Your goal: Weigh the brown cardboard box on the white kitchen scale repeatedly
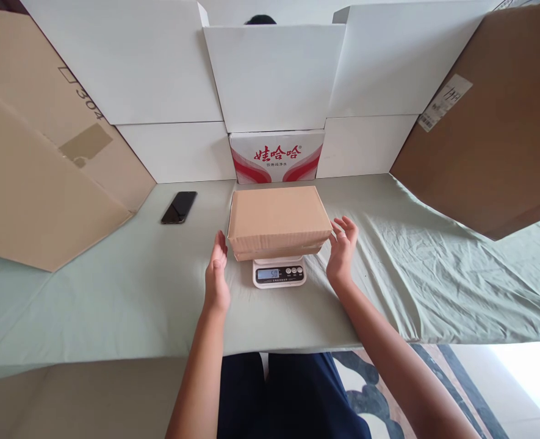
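Note:
A closed brown cardboard box (279, 210) sits on top of a small white digital scale (279, 285), hiding most of it. Only the scale's front panel shows, with a lit display that looks like 50 and several round buttons. My left hand (216, 274) is upright beside the box's left front corner, palm inward, fingers stretched out and slightly apart from the cardboard. At the right front corner, my right hand (342, 247) has its fingers loosely spread. Its fingertips are close to the box side; whether they touch it I cannot tell.
A black phone (179, 207) lies left of the box on the pale green tablecloth (160, 305). Behind stand stacked white boxes (274, 79) and a white-and-red printed carton (276, 157). Large brown cardboard panels rise at left (50, 158) and right (493, 128).

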Demonstrator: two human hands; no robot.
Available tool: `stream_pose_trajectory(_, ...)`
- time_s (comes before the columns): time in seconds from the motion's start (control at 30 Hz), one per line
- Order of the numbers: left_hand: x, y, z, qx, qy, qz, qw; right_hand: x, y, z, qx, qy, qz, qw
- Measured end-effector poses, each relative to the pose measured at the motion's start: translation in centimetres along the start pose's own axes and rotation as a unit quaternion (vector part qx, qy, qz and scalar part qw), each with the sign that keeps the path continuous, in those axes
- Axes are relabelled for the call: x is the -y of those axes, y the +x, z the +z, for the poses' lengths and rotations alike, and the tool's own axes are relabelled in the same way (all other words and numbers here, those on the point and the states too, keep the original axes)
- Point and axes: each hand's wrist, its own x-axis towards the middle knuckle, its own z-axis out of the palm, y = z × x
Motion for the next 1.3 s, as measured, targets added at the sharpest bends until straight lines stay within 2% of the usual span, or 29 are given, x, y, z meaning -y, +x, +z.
stream_pose_trajectory(0.63, 0.14, -0.04, -0.08, 0.006, 0.001, 0.010, 1.000, -0.46, 0.43, 0.04, 0.007, -0.037, -0.007, 0.999)
stream_pose_trajectory(1.3, 0.13, -0.09, -0.08, 0.007, 0.006, 0.010, 1.000, -0.69, 0.60, 0.00, 0.014, -0.028, -0.006, 0.999)
